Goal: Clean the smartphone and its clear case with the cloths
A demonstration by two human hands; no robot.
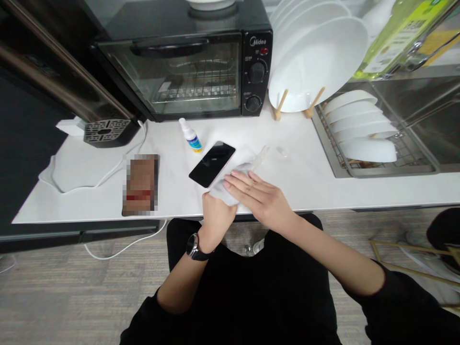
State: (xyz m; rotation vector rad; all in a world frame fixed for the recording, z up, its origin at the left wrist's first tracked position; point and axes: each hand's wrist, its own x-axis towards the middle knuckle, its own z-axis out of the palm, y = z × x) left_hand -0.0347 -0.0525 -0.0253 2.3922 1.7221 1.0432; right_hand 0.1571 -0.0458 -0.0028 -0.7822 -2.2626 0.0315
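Observation:
A white cloth or tissue (223,192) lies between my hands near the counter's front edge. My left hand (217,211), with a watch on its wrist, is closed at the cloth; its fingers are mostly hidden under it. My right hand (257,196) rests on the cloth with its fingers stretched out flat. Just beyond the hands lies a black-screened phone (212,164). A small white spray bottle (190,136) with a blue and yellow label stands behind the phone. A clear plastic piece (261,155) and a small clear cap (282,152) are to the right.
A toaster oven (179,76) stands at the back. White plates (318,62) are racked beside it, and bowls (366,148) sit in the sink rack. A pixelated flat object (141,184) and a white cable (82,188) lie on the left.

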